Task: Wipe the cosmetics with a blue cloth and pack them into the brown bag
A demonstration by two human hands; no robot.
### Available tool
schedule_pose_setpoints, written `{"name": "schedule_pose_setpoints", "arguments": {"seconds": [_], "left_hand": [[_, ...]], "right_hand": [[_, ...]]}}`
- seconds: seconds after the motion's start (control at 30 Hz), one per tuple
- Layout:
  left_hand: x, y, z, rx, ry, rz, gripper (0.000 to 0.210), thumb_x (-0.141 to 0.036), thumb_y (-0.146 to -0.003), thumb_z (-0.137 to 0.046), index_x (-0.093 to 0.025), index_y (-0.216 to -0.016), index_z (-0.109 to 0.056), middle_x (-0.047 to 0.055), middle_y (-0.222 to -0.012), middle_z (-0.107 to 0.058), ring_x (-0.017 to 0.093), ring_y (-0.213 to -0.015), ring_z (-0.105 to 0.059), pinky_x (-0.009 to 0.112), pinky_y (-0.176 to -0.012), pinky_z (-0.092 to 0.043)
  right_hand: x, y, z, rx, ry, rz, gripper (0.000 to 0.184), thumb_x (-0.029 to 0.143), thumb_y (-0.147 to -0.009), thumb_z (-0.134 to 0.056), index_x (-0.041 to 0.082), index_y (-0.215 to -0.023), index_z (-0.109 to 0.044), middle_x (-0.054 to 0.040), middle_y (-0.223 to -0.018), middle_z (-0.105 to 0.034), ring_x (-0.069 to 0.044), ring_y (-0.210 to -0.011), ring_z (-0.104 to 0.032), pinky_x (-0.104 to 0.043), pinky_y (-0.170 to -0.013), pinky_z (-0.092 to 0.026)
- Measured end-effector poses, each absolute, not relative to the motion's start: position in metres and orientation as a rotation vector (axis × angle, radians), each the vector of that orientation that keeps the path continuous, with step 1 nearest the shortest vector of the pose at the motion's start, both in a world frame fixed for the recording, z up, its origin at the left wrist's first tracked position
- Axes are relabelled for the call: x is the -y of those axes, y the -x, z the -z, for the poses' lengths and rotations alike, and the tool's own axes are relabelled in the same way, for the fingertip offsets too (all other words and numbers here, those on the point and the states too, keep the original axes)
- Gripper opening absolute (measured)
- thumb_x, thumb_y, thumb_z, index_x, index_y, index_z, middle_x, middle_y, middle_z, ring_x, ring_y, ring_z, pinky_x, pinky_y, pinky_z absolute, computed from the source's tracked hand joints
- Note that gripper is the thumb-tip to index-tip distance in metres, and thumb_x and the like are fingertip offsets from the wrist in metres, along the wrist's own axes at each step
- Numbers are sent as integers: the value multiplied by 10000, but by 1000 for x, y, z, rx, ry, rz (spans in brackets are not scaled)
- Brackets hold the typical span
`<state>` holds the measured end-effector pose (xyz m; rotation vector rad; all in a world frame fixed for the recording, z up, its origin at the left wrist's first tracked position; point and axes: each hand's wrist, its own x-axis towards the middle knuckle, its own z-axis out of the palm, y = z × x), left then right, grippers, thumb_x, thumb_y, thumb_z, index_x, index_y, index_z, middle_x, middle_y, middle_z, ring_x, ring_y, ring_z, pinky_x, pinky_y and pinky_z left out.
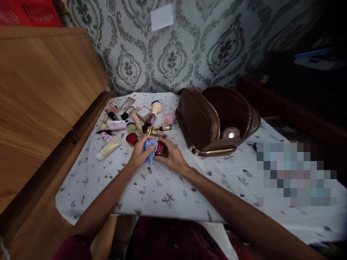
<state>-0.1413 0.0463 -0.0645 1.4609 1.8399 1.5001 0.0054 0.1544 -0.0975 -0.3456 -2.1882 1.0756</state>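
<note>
On the far left, a red basket point(29, 13) stands on a wooden cabinet point(48, 72), whose side runs along the edge of the desk point(184, 198). A white cover printed with flamingos, palms and pineapples lies over the desk. Its left part carries a loose cluster of cosmetics: a cream tube point(108, 148) towards the front, a pink tube point(116, 126) behind it, then a green jar point(131, 127) and, just in front of that, a red jar point(132, 139) near the left hand point(141, 151)

The left hand is curled, its fingers and thumb pinching a crumpled blue cloth point(150, 150) against the left side of a red bottle point(160, 148). The bottle is between the two hands, over the middle of the desk and in front of the cluster; whether its base touches the cover, I cannot tell. The right hand point(175, 157) is bent in a loose curve around the bottle's right side, thumb above and fingers lower down, so the bottle fills the space inside its grip. Just behind the hands lies a gold and black tube point(162, 128), and behind that a pink sponge point(170, 118), beside the brown bag point(197, 119). The bag stands with its mouth unzipped. Farther right, a pixelated patch point(294, 175) hides part of the desk
</note>
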Motion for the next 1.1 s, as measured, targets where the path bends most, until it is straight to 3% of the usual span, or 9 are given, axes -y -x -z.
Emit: {"name": "schedule_pose_setpoints", "arguments": {"seconds": [0.2, 0.37, 0.47, 0.6, 0.7, 0.8, 0.93, 1.1], "left_hand": [[-41, 143, 58, -1724, -1543, -1491, 400, -502, -897, -560, -183, -1122, -649, 43, -969, -665, 183, -811, -579, 277, -750, -460], [-40, 143, 57, -1703, -1431, -1620, 448, -579, -937, -514, -213, -1165, -639, 42, -982, -675, 210, -880, -610, 299, -815, -469], [-42, 140, 60, -1701, -1330, -1664, 489, -601, -932, -530, -210, -1220, -593, 42, -1006, -672, 214, -899, -618, 308, -839, -472], [-42, 136, 61, -1680, -1331, -1549, 488, -617, -954, -484, -212, -1203, -595, 52, -1085, -666, 228, -988, -617, 331, -896, -472], [-43, 135, 59, -1648, -1441, -1455, 492, -612, -979, -432, -218, -1213, -612, 66, -1151, -665, 242, -1059, -619, 368, -971, -463], [-44, 134, 57, -1643, -1615, -1462, 449, -540, -1014, -406, -230, -1267, -610, 84, -1296, -616, 250, -1219, -562, 395, -1099, -394], [-46, 132, 57, -1674, -1809, -1470, 416, -444, -1018, -453, -218, -1349, -566, 117, -1325, -583, 254, -1286, -521, 414, -1139, -368], [-45, 134, 62, -1708, -1886, -1441, 472, -361, -976, -535, -223, -1426, -495, 138, -1390, -554, 276, -1313, -514, 445, -1133, -389]], "right_hand": [[-152, -7, 92, 1811, 373, -1738, 623, 466, -708, -839, 221, -1241, -632, -85, -1187, -693, -261, -1083, -654, -417, -964, -524], [-149, -10, 78, 1459, 351, -2288, 426, 496, -718, -828, 194, -994, -711, -29, -893, -720, -153, -700, -646, -277, -622, -543], [-148, -12, 74, 1309, 285, -2462, 441, 529, -703, -830, 187, -959, -719, -16, -806, -703, -120, -599, -606, -258, -561, -528], [-146, -14, 73, 1425, 285, -2385, 444, 469, -710, -840, 186, -1025, -704, -18, -866, -702, -138, -689, -642, -248, -579, -531], [-143, -13, 73, 1527, 341, -2214, 485, 374, -667, -880, 213, -1079, -681, -22, -1008, -717, -183, -898, -680, -309, -775, -574], [-142, -10, 75, 1469, 404, -2078, 528, 346, -597, -915, 228, -1054, -679, -13, -1045, -722, -193, -995, -668, -347, -935, -533], [-143, -7, 76, 1359, 514, -2049, 494, 399, -619, -896, 218, -1031, -690, -9, -943, -714, -164, -826, -653, -297, -760, -538], [-148, -9, 72, 1048, 525, -2276, 404, 444, -646, -868, 193, -914, -699, -1, -812, -688, -115, -649, -571, -232, -555, -461]]}}
